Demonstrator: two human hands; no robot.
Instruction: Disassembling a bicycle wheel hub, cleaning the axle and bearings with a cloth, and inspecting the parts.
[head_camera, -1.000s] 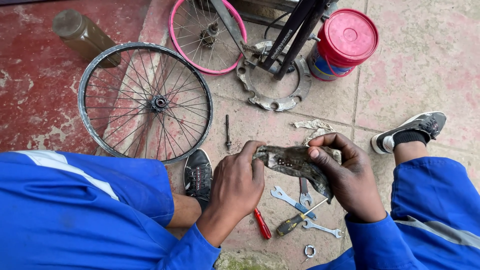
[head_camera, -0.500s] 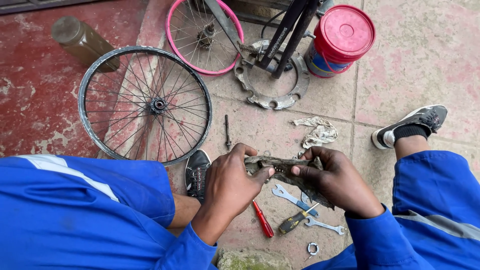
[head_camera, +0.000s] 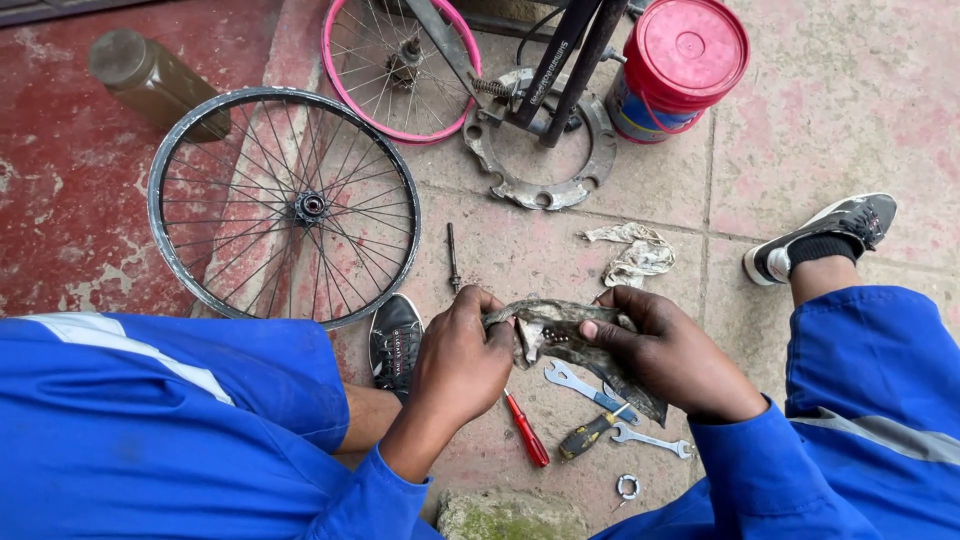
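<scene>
Head view: both hands (head_camera: 560, 355) pinch a dirty rag (head_camera: 565, 335) above scattered wrenches (head_camera: 600, 400).

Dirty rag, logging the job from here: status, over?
Left hand and right hand both grip dirty rag, stretched between them. Spanners and red screwdriver on ground beneath. Nothing obstructing.
</scene>
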